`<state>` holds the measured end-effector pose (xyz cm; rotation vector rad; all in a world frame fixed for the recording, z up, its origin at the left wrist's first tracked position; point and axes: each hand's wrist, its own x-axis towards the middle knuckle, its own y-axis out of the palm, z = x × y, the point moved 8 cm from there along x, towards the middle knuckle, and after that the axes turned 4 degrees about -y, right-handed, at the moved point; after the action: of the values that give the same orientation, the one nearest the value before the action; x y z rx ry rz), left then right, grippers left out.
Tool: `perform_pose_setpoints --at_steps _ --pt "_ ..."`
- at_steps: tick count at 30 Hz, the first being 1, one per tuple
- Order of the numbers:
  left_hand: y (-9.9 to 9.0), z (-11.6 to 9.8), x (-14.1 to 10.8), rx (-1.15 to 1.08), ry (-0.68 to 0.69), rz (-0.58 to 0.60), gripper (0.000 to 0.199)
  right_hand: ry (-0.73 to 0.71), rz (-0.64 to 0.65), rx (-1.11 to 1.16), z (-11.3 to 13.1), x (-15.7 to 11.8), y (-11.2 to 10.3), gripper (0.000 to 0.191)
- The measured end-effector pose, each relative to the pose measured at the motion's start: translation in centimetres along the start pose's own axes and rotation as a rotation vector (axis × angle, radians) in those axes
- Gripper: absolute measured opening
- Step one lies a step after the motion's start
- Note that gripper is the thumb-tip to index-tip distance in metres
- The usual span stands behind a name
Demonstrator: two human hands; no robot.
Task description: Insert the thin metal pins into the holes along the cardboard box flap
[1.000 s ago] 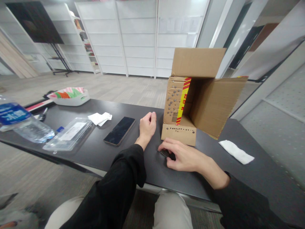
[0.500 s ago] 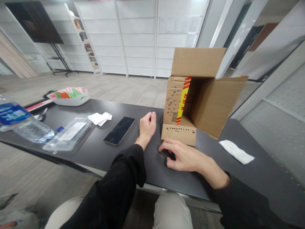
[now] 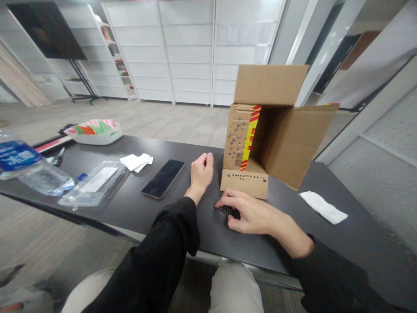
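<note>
My right hand [image 3: 249,212] rests on the dark table, its fingers curved around a small black ridged object [image 3: 225,210] that lies mostly under the palm. My left hand [image 3: 202,171] is closed and stands on its side left of the cardboard box; anything inside it is hidden. The open cardboard box [image 3: 234,143] stands just beyond my right hand, with several small dark round pieces on its left panel. Its lower flap [image 3: 244,188] has rows of small holes and hangs down to the table. A phone [image 3: 163,178] lies left of my left hand.
A clear plastic case [image 3: 97,182], a water bottle [image 3: 42,171], folded tissues [image 3: 137,162] and a white basket [image 3: 96,135] are at the left. Another white tissue [image 3: 323,207] lies at the right of the table [image 3: 283,248].
The index finger of my right hand has stretched slightly to the left over the black ridged object. My left hand has not visibly moved.
</note>
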<state>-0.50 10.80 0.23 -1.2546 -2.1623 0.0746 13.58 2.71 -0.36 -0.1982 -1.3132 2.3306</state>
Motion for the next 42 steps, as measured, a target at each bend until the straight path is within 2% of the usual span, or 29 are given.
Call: perform_pose_setpoints --at_steps 42 --pt "-0.05 0.02 0.04 0.010 -0.009 -0.003 0.044 0.024 0.018 0.001 0.02 0.02 0.02 0.051"
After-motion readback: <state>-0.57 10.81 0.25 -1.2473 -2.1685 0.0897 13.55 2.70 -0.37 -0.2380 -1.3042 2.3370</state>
